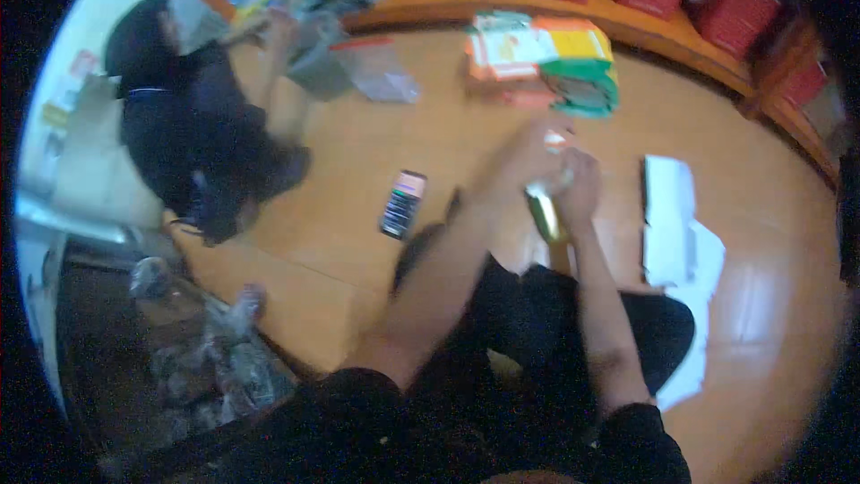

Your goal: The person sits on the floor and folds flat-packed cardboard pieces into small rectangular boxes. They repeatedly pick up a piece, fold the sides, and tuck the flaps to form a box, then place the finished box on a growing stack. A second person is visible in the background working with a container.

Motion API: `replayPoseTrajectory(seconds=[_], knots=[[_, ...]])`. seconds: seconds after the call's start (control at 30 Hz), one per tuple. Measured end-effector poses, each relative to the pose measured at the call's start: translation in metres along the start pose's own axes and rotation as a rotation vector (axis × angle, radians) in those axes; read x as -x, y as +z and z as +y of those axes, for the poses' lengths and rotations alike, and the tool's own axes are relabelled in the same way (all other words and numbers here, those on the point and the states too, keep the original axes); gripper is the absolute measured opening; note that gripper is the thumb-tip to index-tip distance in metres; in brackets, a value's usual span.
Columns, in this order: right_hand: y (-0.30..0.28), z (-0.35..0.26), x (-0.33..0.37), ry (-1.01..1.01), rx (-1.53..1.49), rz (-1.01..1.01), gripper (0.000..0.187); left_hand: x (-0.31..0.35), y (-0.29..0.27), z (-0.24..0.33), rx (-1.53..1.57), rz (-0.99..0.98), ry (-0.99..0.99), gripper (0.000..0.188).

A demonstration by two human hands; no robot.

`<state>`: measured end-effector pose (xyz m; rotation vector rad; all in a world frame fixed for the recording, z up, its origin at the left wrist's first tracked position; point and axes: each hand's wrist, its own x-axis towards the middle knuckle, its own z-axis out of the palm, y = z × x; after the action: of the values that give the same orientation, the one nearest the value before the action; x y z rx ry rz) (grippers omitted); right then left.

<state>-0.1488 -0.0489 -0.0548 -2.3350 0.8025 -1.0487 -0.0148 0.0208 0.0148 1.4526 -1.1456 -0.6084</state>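
Now both hands, left hand (536,154) & right hand (580,186), grip clamped on green-yellow packet (545,213), orange-green packages (546,63) beyond.

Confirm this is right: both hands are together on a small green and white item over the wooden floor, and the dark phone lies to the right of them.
One detail is wrong. The head view shows the phone lying to the left of the hands, not the right. The left hand and right hand do meet on the small green and white item over the wooden floor.
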Motion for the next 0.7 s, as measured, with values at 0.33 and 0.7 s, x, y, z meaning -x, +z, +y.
replayPoseTrajectory(seconds=[0.33,0.7], knots=[[0.016,0.003,0.042,0.305,0.487,-0.524,0.087,-0.009,-0.094,0.048,0.751,0.515,-0.213,0.021],[-0.097,0.093,-0.015,0.455,0.552,-0.483,0.067,-0.013,-0.097,0.053,0.711,0.736,-0.299,0.014]])
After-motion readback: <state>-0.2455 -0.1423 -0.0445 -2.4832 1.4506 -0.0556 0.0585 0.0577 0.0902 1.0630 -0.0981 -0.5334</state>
